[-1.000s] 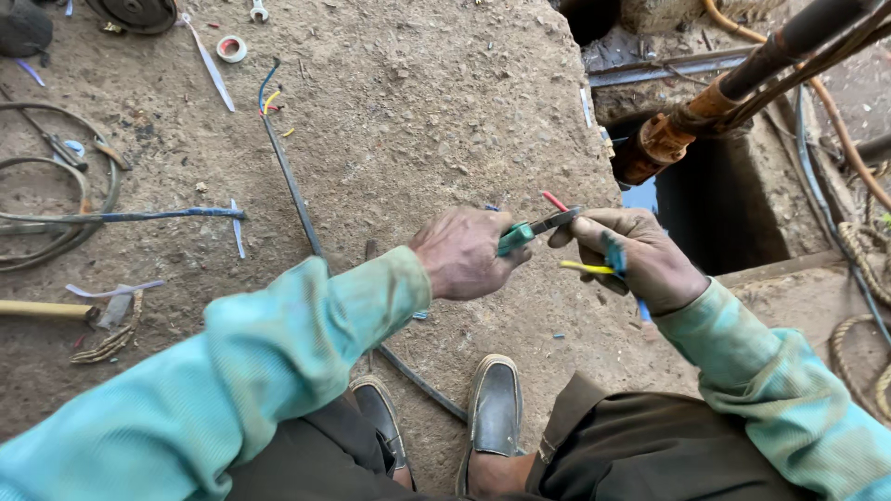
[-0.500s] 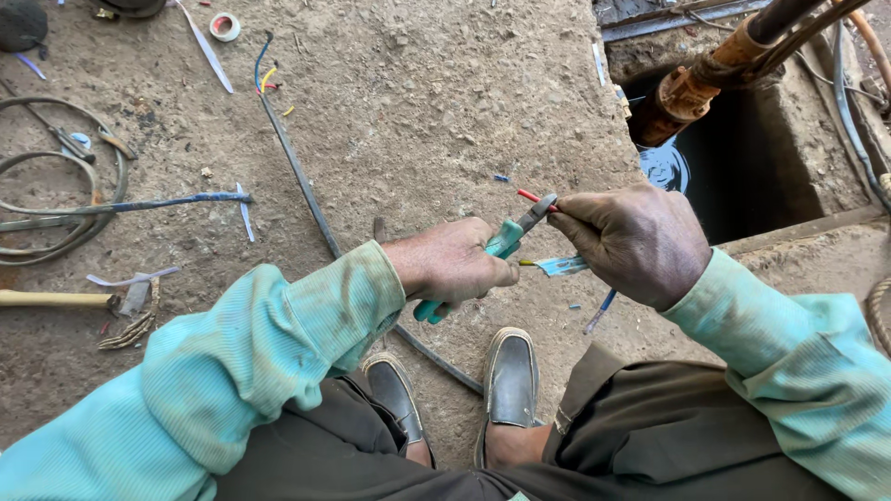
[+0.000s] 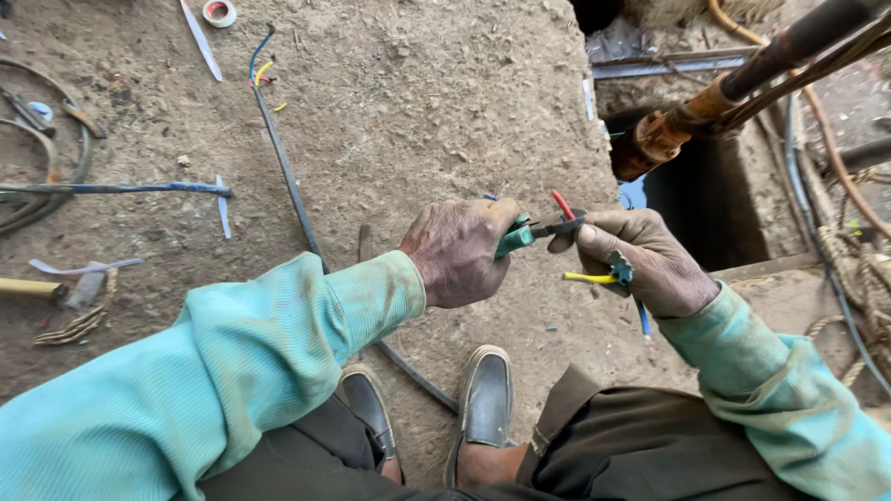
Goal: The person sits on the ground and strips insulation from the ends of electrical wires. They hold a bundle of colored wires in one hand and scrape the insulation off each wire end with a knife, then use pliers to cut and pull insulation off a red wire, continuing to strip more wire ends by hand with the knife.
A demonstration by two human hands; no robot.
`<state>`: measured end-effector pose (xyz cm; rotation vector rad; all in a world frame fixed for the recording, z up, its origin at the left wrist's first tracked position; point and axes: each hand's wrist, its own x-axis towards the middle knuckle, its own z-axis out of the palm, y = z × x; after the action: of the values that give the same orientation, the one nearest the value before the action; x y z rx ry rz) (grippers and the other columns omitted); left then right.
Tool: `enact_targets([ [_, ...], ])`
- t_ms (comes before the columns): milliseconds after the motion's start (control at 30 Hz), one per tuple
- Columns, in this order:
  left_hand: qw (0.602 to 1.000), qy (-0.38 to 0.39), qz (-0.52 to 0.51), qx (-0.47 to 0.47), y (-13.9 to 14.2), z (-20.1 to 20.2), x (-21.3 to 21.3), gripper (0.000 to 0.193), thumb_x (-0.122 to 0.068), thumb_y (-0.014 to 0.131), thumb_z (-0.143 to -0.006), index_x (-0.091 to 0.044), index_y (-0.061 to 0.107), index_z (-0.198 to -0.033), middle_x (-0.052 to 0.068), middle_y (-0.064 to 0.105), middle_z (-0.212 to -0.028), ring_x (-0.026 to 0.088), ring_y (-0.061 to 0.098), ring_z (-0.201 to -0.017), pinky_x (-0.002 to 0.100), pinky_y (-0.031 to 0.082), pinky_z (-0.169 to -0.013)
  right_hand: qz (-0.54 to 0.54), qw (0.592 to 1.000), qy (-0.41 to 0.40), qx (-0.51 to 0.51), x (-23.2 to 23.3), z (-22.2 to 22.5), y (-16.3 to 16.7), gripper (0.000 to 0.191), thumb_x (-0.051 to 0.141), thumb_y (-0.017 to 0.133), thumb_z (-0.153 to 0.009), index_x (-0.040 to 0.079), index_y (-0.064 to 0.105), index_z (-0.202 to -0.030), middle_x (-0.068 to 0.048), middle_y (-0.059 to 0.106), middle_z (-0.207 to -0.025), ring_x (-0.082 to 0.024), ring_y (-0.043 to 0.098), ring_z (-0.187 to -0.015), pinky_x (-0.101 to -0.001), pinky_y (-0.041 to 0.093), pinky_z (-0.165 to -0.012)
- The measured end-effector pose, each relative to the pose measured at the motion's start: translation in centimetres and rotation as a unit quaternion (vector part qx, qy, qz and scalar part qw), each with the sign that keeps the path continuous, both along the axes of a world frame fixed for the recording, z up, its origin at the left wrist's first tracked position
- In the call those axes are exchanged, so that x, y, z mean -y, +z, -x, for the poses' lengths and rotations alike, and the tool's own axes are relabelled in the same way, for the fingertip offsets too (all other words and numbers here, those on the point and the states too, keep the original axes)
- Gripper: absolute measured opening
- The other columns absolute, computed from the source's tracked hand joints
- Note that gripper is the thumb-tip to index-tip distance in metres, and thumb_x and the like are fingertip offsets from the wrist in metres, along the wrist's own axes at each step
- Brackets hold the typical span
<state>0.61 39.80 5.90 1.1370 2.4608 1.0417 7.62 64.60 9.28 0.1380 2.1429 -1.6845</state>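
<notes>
Crouched over rough concrete ground (image 3: 418, 93), a person closes the nose of green-handled pliers (image 3: 534, 232) on a red wire (image 3: 562, 204), apparently to work its end. Left hand (image 3: 459, 250) is wrapped tight around the pliers' handles; right hand (image 3: 645, 260) pinches the cable's split cores, a yellow wire (image 3: 587, 277) jutting out, holding them steady for the tool. Behind, a black cable (image 3: 288, 176) trails away and a rusty pipe (image 3: 705, 102) crosses an open pit (image 3: 687, 199).

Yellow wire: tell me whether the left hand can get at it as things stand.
Probably not without letting go: the left hand is wrapped round the green-handled pliers, which bite the red wire. The yellow wire sticks out bare from the right hand, just below.
</notes>
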Motion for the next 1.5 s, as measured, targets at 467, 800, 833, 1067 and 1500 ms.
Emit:
enact_targets([
  [467, 0.969, -0.073, -0.155, -0.180, -1.0, 3.5, -2.9, 0.029, -0.018, 0.071, -0.091, -0.009, 0.056, -0.114, 0.012, 0.063, -0.105, 0.033, 0.067, -0.096, 0.047, 0.054, -0.079, 0.297, 0.942, 0.084, 0.131, -3.4, -0.1, -0.3, 0.039, 0.028, 0.061, -0.106, -0.009, 0.073, -0.102, -0.001, 0.047, -0.051, -0.010, 0.040, -0.044, -0.0334, 0.046, -0.058],
  [800, 0.972, -0.063, -0.144, -0.175, 0.1, 3.1, -3.4, 0.026, -0.020, 0.068, -0.088, -0.010, 0.057, -0.109, 0.011, 0.064, -0.100, 0.034, 0.068, -0.090, 0.047, 0.055, -0.076, 0.349, 0.925, 0.095, 0.118, -3.6, -0.2, 0.3, 0.038, 0.027, 0.056, -0.110, -0.007, 0.070, -0.107, -0.002, 0.048, -0.053, -0.011, 0.042, -0.043, -0.0327, 0.046, -0.060],
  [833, 0.983, -0.056, -0.112, -0.135, 0.3, 2.9, -3.4, 0.020, -0.022, 0.066, -0.091, -0.010, 0.058, -0.105, 0.012, 0.065, -0.095, 0.035, 0.069, -0.084, 0.048, 0.055, -0.071, 0.339, 0.931, 0.064, 0.118, -3.6, -0.3, 0.4, 0.037, 0.027, 0.056, -0.109, -0.007, 0.070, -0.107, -0.001, 0.048, -0.053, -0.011, 0.042, -0.042, -0.0325, 0.046, -0.059],
  [1067, 0.993, 0.009, 0.086, 0.083, 1.9, 0.8, -2.4, 0.024, -0.034, 0.060, -0.095, -0.011, 0.063, -0.102, 0.018, 0.070, -0.081, 0.040, 0.070, -0.078, 0.055, 0.053, -0.071, 0.110, 0.993, -0.026, 0.030, -1.7, 0.1, 0.5, 0.035, 0.026, 0.053, -0.107, -0.003, 0.072, -0.108, 0.003, 0.046, -0.055, -0.007, 0.038, -0.045, -0.0270, 0.036, -0.049],
  [1500, 0.896, -0.017, 0.197, 0.397, 3.3, -0.7, 0.0, 0.010, -0.013, 0.053, -0.080, -0.004, 0.057, -0.078, 0.014, 0.067, -0.069, 0.027, 0.070, -0.064, 0.051, 0.058, -0.063, -0.369, 0.900, 0.072, -0.220, 3.6, -1.0, 2.7, 0.023, 0.027, 0.068, -0.096, 0.011, 0.078, -0.110, -0.017, 0.066, -0.069, -0.029, 0.063, -0.054, -0.0409, 0.048, -0.049],
])
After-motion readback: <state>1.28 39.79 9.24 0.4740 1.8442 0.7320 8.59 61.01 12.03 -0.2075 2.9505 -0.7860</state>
